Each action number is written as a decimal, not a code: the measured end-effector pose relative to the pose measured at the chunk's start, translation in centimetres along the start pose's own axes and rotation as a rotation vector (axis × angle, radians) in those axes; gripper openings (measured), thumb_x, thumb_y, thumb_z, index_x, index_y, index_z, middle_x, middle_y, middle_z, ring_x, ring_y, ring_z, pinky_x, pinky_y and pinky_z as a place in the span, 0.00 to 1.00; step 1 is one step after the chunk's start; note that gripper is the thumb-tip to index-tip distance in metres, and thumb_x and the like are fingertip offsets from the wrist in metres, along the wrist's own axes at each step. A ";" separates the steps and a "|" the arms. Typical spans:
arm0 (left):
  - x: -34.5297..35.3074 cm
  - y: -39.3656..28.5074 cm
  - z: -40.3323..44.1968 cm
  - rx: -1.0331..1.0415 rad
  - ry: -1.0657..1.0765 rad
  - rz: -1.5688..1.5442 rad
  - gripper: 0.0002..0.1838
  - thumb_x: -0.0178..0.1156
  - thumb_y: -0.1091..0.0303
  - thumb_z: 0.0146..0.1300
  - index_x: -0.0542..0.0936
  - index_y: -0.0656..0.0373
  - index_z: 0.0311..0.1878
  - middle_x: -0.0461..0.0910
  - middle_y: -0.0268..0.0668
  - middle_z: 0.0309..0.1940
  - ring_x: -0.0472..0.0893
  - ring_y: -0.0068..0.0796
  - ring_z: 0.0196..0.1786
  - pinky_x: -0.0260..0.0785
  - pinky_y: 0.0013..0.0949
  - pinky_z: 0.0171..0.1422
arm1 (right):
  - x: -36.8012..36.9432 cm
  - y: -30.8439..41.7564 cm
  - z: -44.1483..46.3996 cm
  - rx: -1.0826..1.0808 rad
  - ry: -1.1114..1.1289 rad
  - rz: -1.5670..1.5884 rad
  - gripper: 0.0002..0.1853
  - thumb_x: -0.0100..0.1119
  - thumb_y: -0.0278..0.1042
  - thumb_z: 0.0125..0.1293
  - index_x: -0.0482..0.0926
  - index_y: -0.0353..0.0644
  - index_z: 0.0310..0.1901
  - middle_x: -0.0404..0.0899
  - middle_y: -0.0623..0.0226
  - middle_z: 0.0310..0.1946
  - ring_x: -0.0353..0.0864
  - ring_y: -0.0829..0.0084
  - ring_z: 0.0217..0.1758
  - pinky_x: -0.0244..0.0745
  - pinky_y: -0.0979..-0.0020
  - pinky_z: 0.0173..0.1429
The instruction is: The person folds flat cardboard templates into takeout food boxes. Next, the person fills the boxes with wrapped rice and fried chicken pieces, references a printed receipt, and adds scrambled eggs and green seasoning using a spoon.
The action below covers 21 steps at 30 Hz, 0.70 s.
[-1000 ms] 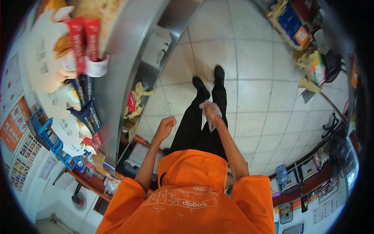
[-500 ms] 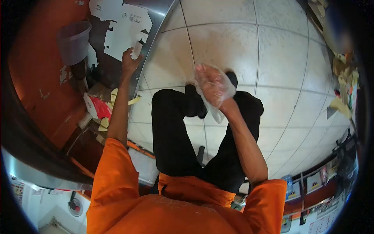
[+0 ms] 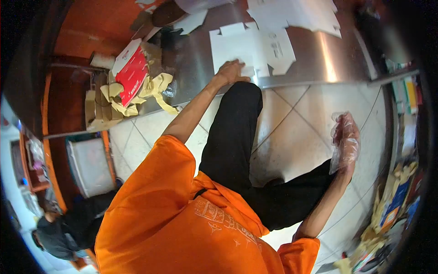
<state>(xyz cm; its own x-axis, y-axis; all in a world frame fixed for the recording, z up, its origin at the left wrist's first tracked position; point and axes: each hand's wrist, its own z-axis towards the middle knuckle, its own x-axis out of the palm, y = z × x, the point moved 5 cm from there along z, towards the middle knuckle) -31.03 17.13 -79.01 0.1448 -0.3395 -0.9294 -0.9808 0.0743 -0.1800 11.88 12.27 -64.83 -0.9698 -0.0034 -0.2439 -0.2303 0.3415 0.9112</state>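
Note:
My left hand (image 3: pixel 232 73) rests at the near edge of the metal table, its thumb and fingers closed around a small white piece (image 3: pixel 247 71). Under and beyond it lies a flat white cardboard sheet (image 3: pixel 232 44) with cut tabs and printing. My right hand (image 3: pixel 347 137) is inside a loose clear plastic glove (image 3: pixel 345 155). It hangs over the floor to the right, away from the table, fingers loosely curved apart with nothing visible in them. Blur hides some finger detail.
On the metal table (image 3: pixel 191 68) are more white sheets (image 3: pixel 296 16), and a red-and-white box (image 3: pixel 132 75) among torn brown paper (image 3: pixel 157 86). Shelves with packages (image 3: pixel 397 196) line the right. A person in black (image 3: pixel 59 235) is at the lower left. Tiles cover the floor.
My view and body have turned left, toward the table. My left hand stays at the white cardboard by the table edge. My gloved right hand has swung from between my knees out to the right.

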 end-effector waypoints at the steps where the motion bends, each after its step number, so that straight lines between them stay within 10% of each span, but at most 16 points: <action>1: -0.9 1.5 -0.7 -0.072 -0.062 -0.252 0.36 0.62 0.43 0.60 0.73 0.61 0.64 0.73 0.54 0.62 0.73 0.46 0.64 0.65 0.42 0.68 | -0.1 -1.5 0.8 -0.016 -0.056 -0.064 0.24 0.52 0.60 0.70 0.78 0.44 0.35 0.66 0.78 0.20 0.64 0.82 0.23 0.59 0.77 0.27; 4: -4.8 7.4 -6.4 -0.150 -0.544 -0.535 0.22 0.65 0.52 0.59 0.84 0.61 0.48 0.85 0.50 0.36 0.86 0.42 0.39 0.76 0.39 0.47 | 0.1 -4.2 2.7 -0.061 0.014 0.055 0.23 0.52 0.59 0.71 0.76 0.46 0.32 0.65 0.79 0.19 0.64 0.83 0.21 0.58 0.78 0.26; 9: -11.8 24.9 -17.7 -0.475 -1.020 -0.107 0.07 0.61 0.69 0.57 0.86 0.57 0.37 0.84 0.48 0.30 0.85 0.46 0.35 0.75 0.37 0.40 | 3.5 -7.8 -1.9 0.149 -0.117 0.398 0.19 0.52 0.57 0.72 0.74 0.51 0.32 0.66 0.81 0.19 0.64 0.84 0.20 0.60 0.77 0.25; 14: -5.5 49.1 -20.3 -0.829 -0.816 -0.171 0.26 0.69 0.40 0.52 0.86 0.58 0.30 0.81 0.50 0.20 0.84 0.49 0.31 0.75 0.45 0.38 | 6.2 -8.4 -1.8 0.167 -0.057 0.389 0.19 0.53 0.58 0.71 0.76 0.50 0.35 0.68 0.82 0.20 0.66 0.84 0.19 0.60 0.78 0.24; 15: -4.8 49.1 -20.1 -0.614 -0.855 -0.316 0.30 0.68 0.36 0.51 0.85 0.61 0.26 0.79 0.51 0.17 0.85 0.47 0.32 0.75 0.44 0.38 | 6.6 -7.6 -1.7 0.154 0.011 0.409 0.19 0.54 0.58 0.70 0.76 0.50 0.35 0.68 0.81 0.19 0.65 0.84 0.19 0.59 0.79 0.24; 21: -9.4 41.4 -20.8 -0.963 -0.459 -0.226 0.20 0.64 0.50 0.57 0.86 0.60 0.33 0.80 0.45 0.19 0.84 0.40 0.30 0.74 0.39 0.36 | 7.9 -8.8 -0.7 0.086 0.045 0.272 0.20 0.53 0.59 0.70 0.75 0.50 0.34 0.66 0.81 0.18 0.64 0.84 0.18 0.59 0.78 0.23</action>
<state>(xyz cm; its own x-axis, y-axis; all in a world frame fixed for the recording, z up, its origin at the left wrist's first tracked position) -75.68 3.89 -70.99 0.1736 0.1443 -0.9742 -0.5867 -0.7793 -0.2200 6.17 8.61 -74.56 -0.9981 0.0579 0.0226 0.0446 0.4139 0.9092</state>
